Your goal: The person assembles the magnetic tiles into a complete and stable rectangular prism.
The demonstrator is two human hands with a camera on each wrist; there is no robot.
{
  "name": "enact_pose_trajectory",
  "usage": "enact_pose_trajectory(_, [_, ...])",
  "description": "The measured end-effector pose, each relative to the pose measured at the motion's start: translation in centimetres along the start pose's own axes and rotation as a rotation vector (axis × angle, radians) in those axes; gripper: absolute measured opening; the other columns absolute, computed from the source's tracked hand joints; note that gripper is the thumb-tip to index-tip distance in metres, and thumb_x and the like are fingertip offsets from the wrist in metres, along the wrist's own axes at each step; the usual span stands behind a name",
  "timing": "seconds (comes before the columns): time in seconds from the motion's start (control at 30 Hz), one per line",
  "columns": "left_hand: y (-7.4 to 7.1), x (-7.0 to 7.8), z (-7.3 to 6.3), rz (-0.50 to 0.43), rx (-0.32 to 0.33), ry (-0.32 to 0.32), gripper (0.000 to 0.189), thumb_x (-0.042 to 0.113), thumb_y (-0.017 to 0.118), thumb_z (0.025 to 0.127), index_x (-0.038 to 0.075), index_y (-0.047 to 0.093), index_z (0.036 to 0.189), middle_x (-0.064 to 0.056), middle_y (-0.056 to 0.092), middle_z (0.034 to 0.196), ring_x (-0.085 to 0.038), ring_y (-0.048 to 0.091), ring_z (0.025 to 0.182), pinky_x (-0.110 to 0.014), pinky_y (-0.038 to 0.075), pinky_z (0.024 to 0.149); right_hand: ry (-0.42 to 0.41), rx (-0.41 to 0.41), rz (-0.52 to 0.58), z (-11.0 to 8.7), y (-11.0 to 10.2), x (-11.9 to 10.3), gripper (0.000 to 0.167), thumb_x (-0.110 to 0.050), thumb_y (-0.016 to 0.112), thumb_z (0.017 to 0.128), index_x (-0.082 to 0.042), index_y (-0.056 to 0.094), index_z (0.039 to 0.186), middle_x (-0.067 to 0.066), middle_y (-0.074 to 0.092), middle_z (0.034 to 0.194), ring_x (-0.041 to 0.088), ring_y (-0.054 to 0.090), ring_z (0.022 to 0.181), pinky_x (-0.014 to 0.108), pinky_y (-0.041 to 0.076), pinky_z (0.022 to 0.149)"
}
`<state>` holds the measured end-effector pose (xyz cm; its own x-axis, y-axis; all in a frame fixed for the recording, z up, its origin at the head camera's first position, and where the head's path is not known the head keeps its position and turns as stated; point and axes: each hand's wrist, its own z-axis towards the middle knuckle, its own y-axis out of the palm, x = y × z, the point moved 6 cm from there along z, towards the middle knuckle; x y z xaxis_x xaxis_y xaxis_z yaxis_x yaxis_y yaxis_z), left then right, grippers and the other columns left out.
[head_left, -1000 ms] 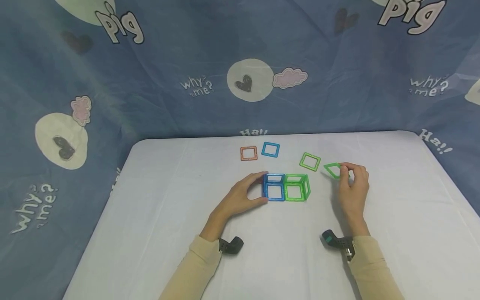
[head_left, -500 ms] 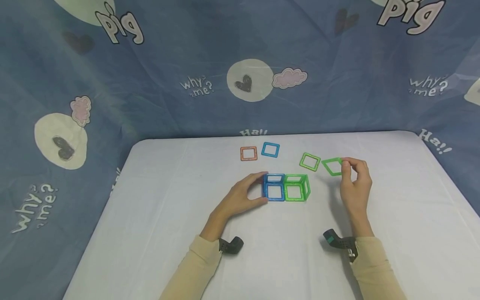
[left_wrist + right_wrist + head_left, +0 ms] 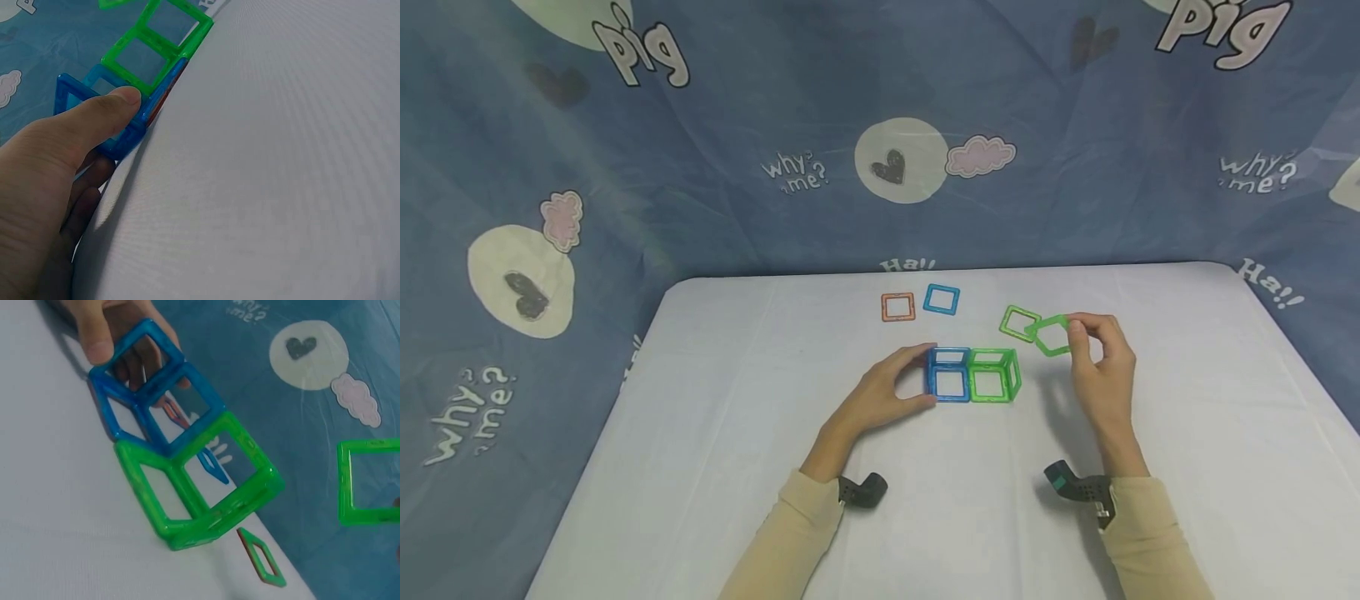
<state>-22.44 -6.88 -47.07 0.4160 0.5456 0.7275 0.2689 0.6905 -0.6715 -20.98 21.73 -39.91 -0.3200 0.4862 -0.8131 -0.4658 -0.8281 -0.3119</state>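
Observation:
My left hand (image 3: pixel 880 393) grips the blue end of a joined structure of square magnetic tiles, thumb at the near side and fingers at the far side. Blue tiles (image 3: pixel 951 401) make up its left half, standing on the white table; green tiles (image 3: pixel 992 401) form the right half. Between thumb and fingers, my right hand (image 3: pixel 1105 375) pinches a loose green square magnetic tile (image 3: pixel 1040 344), raised and tilted to the right of the structure. That tile also shows at the edge of the right wrist view as a green frame (image 3: pixel 345 487).
A light green tile (image 3: pixel 1009 331) lies flat behind the structure, partly overlapped by the held one in the head view. Further back lie an orange tile (image 3: pixel 898 319) and a blue tile (image 3: pixel 940 311). Beyond the white table (image 3: pixel 737 358) hangs a printed blue cloth (image 3: pixel 737 217).
My right hand has lifted the green tile and carried it left, so it now overlaps the light green one in the head view. The left hand and the structure have stayed put.

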Motion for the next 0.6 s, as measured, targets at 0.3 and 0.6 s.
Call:
enact_pose_trajectory(0.3, [0.0,0.0,-0.1,0.000,0.004,0.004,0.079,0.041,0.075,0.078,0.034,0.034,0.144,0.009,0.055,0.131,-0.009,0.050,0.124,-0.034,0.036,0.112,-0.118,-0.051,0.023,-0.2,0.6,-1.9,0.016,-0.011,0.058,0.094,0.002,0.066,0.099,0.003,0.062,0.093,-0.006,0.054,0.095,0.015,0.039,0.096])
enact_pose_trajectory(0.6, [0.0,0.1,-0.1,0.007,0.000,-0.025,0.082,0.042,0.075,0.078,0.040,0.029,0.145,0.010,0.056,0.127,-0.006,0.051,0.122,-0.034,0.036,0.112,-0.214,-0.124,0.033,-0.9,1.5,-4.7,0.011,0.001,0.058,0.090,0.005,0.065,0.097,0.014,0.063,0.091,-0.005,0.054,0.095,0.012,0.038,0.098])
